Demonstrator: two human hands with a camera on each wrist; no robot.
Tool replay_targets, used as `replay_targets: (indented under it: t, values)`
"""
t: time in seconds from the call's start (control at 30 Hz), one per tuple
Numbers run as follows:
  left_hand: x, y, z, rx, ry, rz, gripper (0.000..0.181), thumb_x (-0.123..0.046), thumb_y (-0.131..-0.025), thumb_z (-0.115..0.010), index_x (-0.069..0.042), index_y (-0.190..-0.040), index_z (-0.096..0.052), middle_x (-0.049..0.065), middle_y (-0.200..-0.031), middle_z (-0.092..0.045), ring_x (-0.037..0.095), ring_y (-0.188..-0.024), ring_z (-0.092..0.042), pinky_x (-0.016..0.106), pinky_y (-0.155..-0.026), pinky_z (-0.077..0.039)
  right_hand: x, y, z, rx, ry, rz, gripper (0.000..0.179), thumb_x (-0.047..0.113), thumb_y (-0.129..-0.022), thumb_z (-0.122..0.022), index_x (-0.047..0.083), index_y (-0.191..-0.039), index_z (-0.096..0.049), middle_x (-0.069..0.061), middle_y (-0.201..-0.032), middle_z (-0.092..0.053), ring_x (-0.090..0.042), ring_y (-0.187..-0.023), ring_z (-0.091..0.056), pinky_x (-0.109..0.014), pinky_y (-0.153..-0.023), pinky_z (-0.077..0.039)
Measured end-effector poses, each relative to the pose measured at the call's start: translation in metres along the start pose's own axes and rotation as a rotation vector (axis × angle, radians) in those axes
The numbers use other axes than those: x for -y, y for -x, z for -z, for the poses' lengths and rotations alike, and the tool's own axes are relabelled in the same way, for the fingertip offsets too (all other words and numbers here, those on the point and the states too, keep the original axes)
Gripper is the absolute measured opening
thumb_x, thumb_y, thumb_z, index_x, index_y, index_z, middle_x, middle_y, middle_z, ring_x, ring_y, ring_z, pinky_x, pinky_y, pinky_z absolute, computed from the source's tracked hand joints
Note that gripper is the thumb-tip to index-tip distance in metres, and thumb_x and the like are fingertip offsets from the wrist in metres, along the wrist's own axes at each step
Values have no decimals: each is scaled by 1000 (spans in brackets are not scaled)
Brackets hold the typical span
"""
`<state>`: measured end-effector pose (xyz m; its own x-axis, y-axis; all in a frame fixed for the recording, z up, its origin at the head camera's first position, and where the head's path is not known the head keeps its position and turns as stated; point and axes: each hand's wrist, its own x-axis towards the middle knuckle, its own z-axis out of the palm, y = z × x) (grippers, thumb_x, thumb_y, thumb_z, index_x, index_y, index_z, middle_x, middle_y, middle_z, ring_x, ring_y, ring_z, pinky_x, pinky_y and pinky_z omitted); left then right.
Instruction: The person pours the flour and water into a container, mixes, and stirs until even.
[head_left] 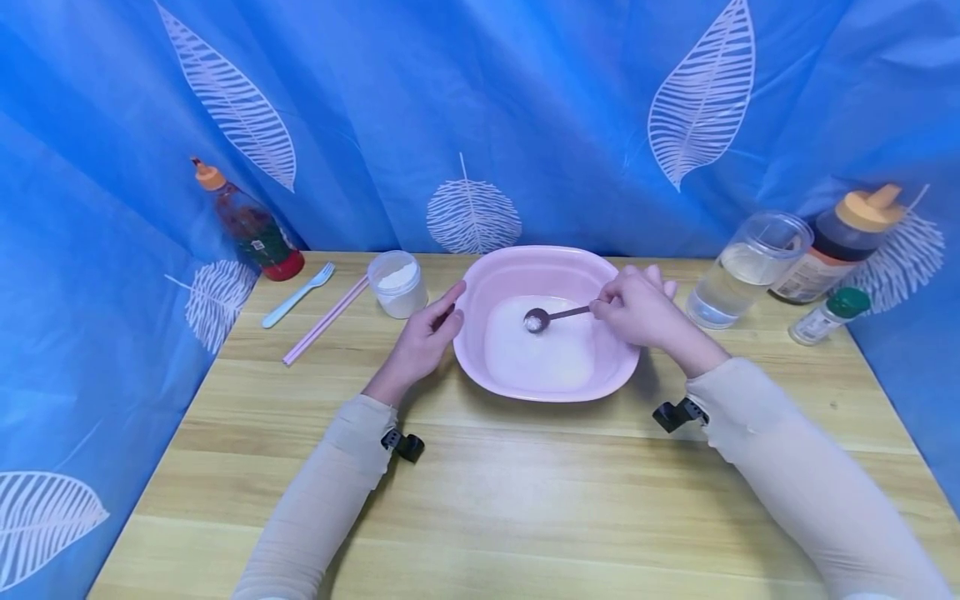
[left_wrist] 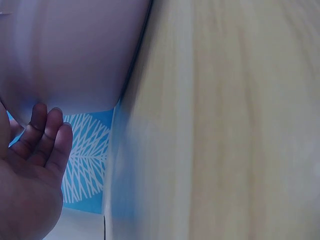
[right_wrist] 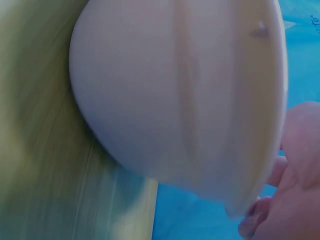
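A pink plastic basin (head_left: 547, 392) stands on the wooden table, its floor whitish. My left hand (head_left: 423, 342) touches the basin's left side with fairly straight fingers, seen against the outer wall in the left wrist view. Over the basin's right rim, my right hand (head_left: 637, 308) pinches the handle of a dark, round-bowled spoon (head_left: 537, 321). Something white lies in the spoon's bowl, which hangs over the inside of the basin. In the right wrist view, the basin wall (right_wrist: 150, 90) hides the spoon, and part of the right hand (right_wrist: 295, 175) shows beyond the rim.
Left of the basin are a jar of white powder (head_left: 400, 287), pink chopsticks (head_left: 326, 321), a light blue fork (head_left: 298, 296) and a red sauce bottle (head_left: 258, 229). A cup of clear liquid (head_left: 738, 279), a dark sauce bottle (head_left: 832, 250) and a green-capped shaker (head_left: 828, 317) stand right. Blue curtain (head_left: 360, 125) borders the table.
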<state>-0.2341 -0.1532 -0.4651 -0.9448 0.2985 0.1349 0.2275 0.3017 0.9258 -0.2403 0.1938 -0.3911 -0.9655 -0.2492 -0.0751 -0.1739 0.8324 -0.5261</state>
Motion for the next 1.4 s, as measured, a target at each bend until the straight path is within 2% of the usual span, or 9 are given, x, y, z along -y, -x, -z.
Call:
replay_targets:
  t: [0.17,0.33,0.53,0.77,0.9,1.13,1.23,1.4]
  values:
    - [-1,0,0,0,-4,2,52,-22,-114,-50,-10,-165,-43,7,-174,-39,27,-161,-39,42,-130,-38,8,1,-2,86,-12,45,23,21,-100,-70,6,-87,-81,-17,-113,-64,-37,-110,-35,-59,-99,-19]
    - [-1,-1,1,-2,2,-7,52,-22,-114,-50,-10,-165,-42,7,-174,-39,28,-161,-39,42,-129,-38,7,11,7,135,0,95,20,21,-98,-73,7,-84,-80,-10,-101,-65,-34,-105,-37,-54,-95,-20]
    - [-1,-2,3,2,3,-1,53,-22,-115,-50,-10,-165,-41,6,-174,-38,26,-162,-38,41,-130,-38,-5,20,23,109,63,108,20,23,-97,-74,14,-80,-77,-6,-98,-65,-32,-100,-38,-47,-86,-22]
    - [-2,-1,2,2,5,6,53,-22,-115,-50,-10,-165,-42,6,-174,-39,26,-162,-38,41,-130,-37,-17,20,31,35,68,23,22,25,-99,-70,8,-92,-81,-18,-112,-64,-40,-109,-37,-60,-94,-22]
    - [-1,0,2,1,9,3,52,-20,-115,-50,-9,-165,-42,6,-174,-39,26,-162,-38,41,-130,-37,-15,17,27,-9,41,3,24,24,-100,-67,6,-92,-80,-21,-112,-61,-42,-111,-36,-60,-94,-21]
    - [-1,-1,1,5,17,-1,53,-20,-114,-51,-9,-165,-42,6,-174,-39,26,-161,-39,41,-129,-38,-3,4,9,-41,17,11,27,24,-102,-67,6,-85,-78,-17,-103,-59,-38,-109,-37,-57,-95,-22]
    - [0,-1,1,4,12,2,53,-21,-114,-51,-10,-165,-43,6,-173,-40,26,-161,-39,41,-129,-38,4,0,1,-19,0,31,26,23,-101,-68,5,-86,-78,-17,-105,-62,-38,-110,-37,-59,-101,-21]
    - [2,0,0,6,7,3,53,-22,-114,-51,-11,-165,-42,6,-174,-39,27,-161,-39,43,-129,-38,15,-3,-8,69,-47,99,24,20,-101,-70,5,-85,-80,-15,-103,-68,-38,-116,-36,-65,-111,-14]
